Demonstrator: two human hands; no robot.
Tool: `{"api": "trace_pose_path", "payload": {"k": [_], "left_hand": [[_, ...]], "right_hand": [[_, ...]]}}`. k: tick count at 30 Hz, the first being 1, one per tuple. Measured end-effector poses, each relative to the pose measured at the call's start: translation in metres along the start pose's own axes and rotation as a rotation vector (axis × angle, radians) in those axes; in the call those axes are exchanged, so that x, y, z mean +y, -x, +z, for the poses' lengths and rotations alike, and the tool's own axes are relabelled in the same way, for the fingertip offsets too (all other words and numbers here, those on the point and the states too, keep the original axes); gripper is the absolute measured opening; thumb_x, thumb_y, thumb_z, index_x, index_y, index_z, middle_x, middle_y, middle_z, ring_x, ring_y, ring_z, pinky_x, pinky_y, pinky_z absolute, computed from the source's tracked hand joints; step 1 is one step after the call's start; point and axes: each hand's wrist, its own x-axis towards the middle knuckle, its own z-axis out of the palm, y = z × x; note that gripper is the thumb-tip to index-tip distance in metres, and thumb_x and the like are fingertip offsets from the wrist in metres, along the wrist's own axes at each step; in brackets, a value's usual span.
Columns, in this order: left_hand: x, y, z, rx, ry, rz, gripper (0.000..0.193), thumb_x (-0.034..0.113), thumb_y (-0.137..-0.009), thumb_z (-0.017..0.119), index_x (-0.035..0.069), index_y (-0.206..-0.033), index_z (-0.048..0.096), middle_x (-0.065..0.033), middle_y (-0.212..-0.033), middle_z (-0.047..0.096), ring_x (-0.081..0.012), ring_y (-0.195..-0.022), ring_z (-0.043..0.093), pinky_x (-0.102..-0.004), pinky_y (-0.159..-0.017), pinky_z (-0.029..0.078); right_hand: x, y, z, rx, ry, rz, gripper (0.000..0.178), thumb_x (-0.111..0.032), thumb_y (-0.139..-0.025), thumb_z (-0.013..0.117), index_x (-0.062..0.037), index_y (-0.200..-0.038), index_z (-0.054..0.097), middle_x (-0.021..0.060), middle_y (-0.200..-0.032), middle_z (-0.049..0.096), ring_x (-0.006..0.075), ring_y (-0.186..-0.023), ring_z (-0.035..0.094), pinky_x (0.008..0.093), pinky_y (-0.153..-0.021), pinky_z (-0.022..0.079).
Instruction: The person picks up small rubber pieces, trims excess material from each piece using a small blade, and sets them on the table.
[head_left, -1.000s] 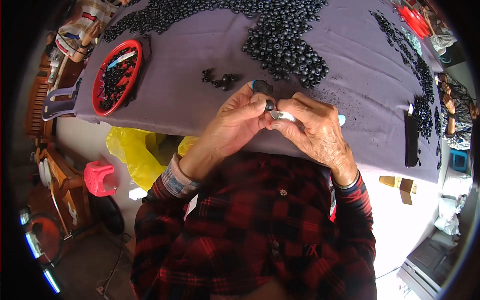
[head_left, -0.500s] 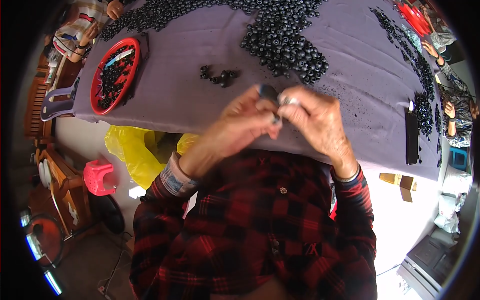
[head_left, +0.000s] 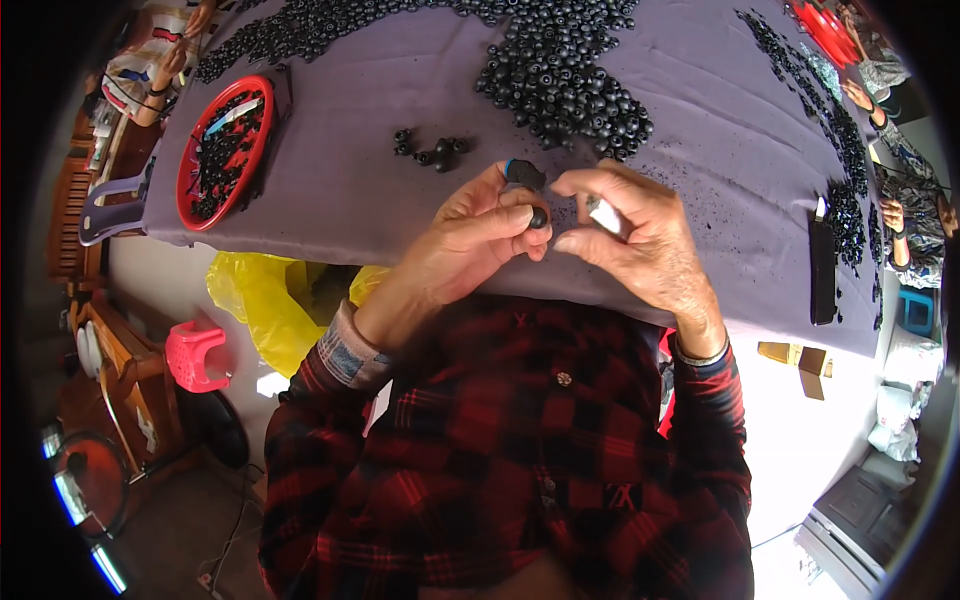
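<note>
Over the table's near edge, my left hand (head_left: 480, 232) pinches a small round black bead-like part (head_left: 538, 217) between thumb and fingers. A dark wrap with a blue edge (head_left: 524, 174) covers the tip of its raised forefinger. Just to the right, my right hand (head_left: 640, 230) curls round a small white object (head_left: 604, 215), mostly hidden in the palm; its kind cannot be made out. Thumb and forefinger of that hand stand apart, facing the left hand without touching it. Beyond lie a few loose black parts (head_left: 441, 153) and a large heap of similar ones (head_left: 570, 95).
A purple cloth (head_left: 350, 130) covers the table, with dark crumbs right of my hands. At left stands a red basin (head_left: 187, 190) of black scraps. A black box-like strip (head_left: 823, 275) lies at right. A yellow bag (head_left: 255, 300) hangs below the edge. Other people's hands (head_left: 893, 215) work at both sides.
My hands have come apart from each other. The right thumb and forefinger have spread, baring the white object, and the black part now shows in my left hand's pinch.
</note>
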Motion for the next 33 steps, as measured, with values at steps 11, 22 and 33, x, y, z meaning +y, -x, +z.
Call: {"api": "trace_pose_path", "payload": {"k": [11, 22, 33], "left_hand": [[-0.003, 0.0, 0.001, 0.02, 0.004, -0.092, 0.037, 0.012, -0.088, 0.065, 0.006, -0.118, 0.044, -0.0026, -0.093, 0.057, -0.0133, -0.083, 0.058, -0.0292, -0.072, 0.048], [0.004, 0.0, 0.009, 0.053, -0.076, 0.014, 0.034, 0.015, -0.09, 0.063, 0.006, -0.117, 0.044, -0.0026, -0.086, 0.053, -0.013, -0.079, 0.054, -0.0297, -0.072, 0.045], [0.01, 0.002, 0.008, 0.092, -0.113, 0.079, 0.03, 0.012, -0.09, 0.062, 0.006, -0.114, 0.045, -0.003, -0.087, 0.054, -0.013, -0.082, 0.052, -0.0276, -0.076, 0.042]], "right_hand": [[0.002, 0.0, 0.014, -0.089, -0.372, 0.159, 0.006, -0.005, -0.085, 0.07, -0.0008, -0.084, 0.065, 0.0029, -0.078, 0.061, 0.012, -0.069, 0.065, 0.0256, -0.062, 0.052], [-0.005, 0.001, 0.002, -0.067, 0.061, 0.095, 0.019, -0.02, -0.087, 0.068, -0.003, -0.094, 0.062, 0.0048, -0.075, 0.056, 0.0111, -0.066, 0.052, 0.0259, -0.06, 0.043], [0.003, 0.002, 0.016, -0.007, 0.229, -0.128, 0.013, -0.017, -0.08, 0.071, -0.0073, -0.084, 0.063, 0.0055, -0.075, 0.06, 0.0275, -0.062, 0.06, 0.0374, -0.053, 0.047]]}}
